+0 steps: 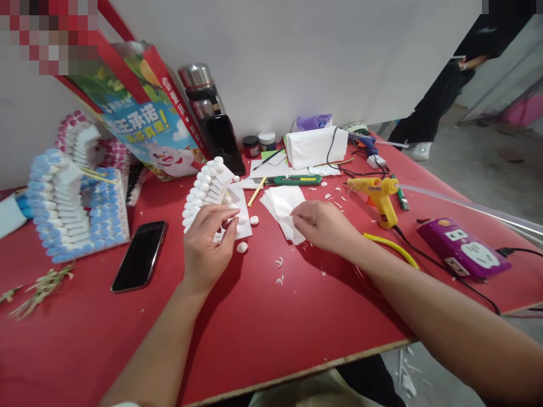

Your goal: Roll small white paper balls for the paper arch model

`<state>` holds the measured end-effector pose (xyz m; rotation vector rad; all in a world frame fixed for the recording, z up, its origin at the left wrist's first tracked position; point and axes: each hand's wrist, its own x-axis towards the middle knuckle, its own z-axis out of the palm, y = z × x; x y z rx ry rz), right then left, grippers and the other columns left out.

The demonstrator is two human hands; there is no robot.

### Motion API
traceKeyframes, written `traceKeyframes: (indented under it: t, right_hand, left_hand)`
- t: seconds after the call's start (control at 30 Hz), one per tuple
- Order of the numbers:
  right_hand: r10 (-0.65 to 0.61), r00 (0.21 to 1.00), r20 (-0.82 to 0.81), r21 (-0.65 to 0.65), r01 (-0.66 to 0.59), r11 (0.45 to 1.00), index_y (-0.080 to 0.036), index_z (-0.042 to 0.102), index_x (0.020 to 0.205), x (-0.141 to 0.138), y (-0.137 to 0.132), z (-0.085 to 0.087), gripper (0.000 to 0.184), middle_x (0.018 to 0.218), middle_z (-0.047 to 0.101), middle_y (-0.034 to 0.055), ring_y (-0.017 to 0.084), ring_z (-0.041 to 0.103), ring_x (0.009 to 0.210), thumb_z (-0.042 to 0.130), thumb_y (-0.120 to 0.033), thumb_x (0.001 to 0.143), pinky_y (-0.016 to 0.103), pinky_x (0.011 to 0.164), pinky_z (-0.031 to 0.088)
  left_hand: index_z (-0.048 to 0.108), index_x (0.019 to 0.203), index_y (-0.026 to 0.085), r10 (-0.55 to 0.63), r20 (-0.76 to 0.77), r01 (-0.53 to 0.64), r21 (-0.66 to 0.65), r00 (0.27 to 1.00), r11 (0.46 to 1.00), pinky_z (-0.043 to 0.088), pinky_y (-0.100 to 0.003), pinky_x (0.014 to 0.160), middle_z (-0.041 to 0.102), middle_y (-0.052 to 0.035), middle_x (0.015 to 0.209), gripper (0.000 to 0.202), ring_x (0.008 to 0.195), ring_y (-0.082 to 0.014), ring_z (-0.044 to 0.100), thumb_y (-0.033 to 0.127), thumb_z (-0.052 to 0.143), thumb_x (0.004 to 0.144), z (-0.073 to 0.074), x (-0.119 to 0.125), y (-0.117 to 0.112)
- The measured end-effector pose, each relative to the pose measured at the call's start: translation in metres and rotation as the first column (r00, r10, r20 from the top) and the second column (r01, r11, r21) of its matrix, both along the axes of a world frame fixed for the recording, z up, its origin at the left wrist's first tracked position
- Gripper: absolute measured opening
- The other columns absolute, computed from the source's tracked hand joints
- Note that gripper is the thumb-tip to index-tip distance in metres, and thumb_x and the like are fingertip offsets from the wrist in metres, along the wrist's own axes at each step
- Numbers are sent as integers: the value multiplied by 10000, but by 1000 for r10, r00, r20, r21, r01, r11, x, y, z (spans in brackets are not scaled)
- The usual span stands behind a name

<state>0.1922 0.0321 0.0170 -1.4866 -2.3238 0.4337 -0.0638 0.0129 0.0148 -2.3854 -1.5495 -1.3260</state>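
My left hand point(207, 246) is closed in a loose pinch in front of a white stepped model point(214, 183) edged with rows of small white balls. Whatever sits between its thumb and forefinger, if anything, cannot be made out. Two loose white balls, one nearer point(242, 247) and one farther point(254, 220), lie just right of that hand. My right hand point(320, 223) is closed, its fingertips pinching at the right edge of a fanned stack of white paper point(282, 206). A thin yellow stick point(256, 192) lies between the model and the paper.
Behind the paper lies a green utility knife point(297, 180). A yellow glue gun point(379, 198) and a purple power socket point(464, 249) stand right, with cables. Left are a phone point(139, 255) and a blue-and-white stepped model point(76, 206). A shopping bag point(148, 124) and flask point(199, 85) stand behind.
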Motion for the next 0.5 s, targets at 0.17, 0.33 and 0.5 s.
traceKeyframes:
  t: [0.17,0.33,0.5]
  right_hand:
    - [-123,968,-218,-77,109,991,-206,543,614,14,10,2,344,668,631,23,148,509,565,473,-253,947,277,528,385]
    - [-376,795,-476,144,493,858,-213,563,818,33,13,24,211,804,603,37,191,557,741,566,-372,957,328,663,424]
    - [-135,506,-852,212,569,795,-226,601,823,32,5,39,187,827,651,14,155,598,700,770,-302,843,324,669,471]
  left_hand:
    - [717,1078,230,1,29,-1,15,1000,1000,559,-357,857,706,-52,1065,155,932,-188,662,187,606,978,-3,-1,-1]
    - [724,1074,221,-97,73,104,-100,993,990,545,-338,839,701,-45,1042,179,925,-187,667,196,564,998,8,22,-20]
    - [759,996,228,-562,169,552,-542,810,634,552,-361,757,749,-88,928,144,810,-226,698,330,673,942,27,71,-51]
